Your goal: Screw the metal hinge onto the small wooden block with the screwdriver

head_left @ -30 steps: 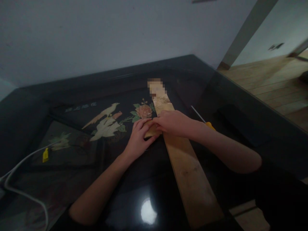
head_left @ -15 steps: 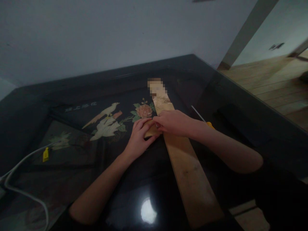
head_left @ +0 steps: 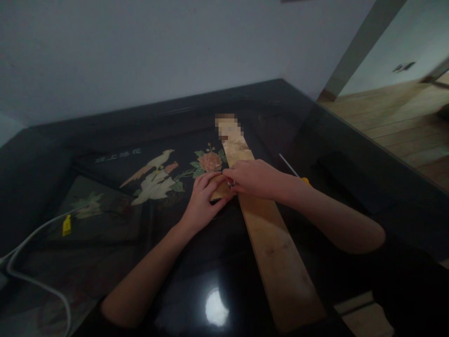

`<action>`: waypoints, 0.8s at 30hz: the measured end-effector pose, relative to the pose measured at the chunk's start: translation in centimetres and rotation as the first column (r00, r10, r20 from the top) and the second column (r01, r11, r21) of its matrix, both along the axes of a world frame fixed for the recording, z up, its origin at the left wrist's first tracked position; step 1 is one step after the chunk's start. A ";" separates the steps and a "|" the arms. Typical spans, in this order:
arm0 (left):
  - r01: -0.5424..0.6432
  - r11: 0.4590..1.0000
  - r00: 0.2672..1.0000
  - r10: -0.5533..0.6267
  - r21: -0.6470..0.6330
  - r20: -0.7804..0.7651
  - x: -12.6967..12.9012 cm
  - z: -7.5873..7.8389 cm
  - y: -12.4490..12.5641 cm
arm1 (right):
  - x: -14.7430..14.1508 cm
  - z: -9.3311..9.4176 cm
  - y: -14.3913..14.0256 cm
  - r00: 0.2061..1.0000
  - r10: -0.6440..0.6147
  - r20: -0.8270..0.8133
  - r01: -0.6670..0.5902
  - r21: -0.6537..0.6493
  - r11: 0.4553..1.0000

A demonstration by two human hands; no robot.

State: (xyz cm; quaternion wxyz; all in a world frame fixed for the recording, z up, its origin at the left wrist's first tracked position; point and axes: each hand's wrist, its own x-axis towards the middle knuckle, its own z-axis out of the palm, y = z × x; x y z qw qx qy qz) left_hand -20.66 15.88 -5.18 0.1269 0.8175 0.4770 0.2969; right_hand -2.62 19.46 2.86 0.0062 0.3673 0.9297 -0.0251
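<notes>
Barely shifting since earlier, the left hand is lying half-curled on one block while the right hand is pinching something small against one plank.

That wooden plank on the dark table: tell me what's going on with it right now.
A person has both hands on a long wooden plank lying on a glossy dark table. The left hand presses a small wooden piece against the plank's edge, and the right hand pinches something small at that joint; what it is cannot be made out. A yellow-handled tool lies just behind the right wrist, and a white cable runs along the table's left side.
</notes>
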 end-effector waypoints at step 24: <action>-0.004 1.000 1.000 0.004 -0.002 -0.001 0.0 -0.1 0.0 | -0.1 -0.1 0.0 0.999 -0.002 0.035 0.003 -0.028 1.000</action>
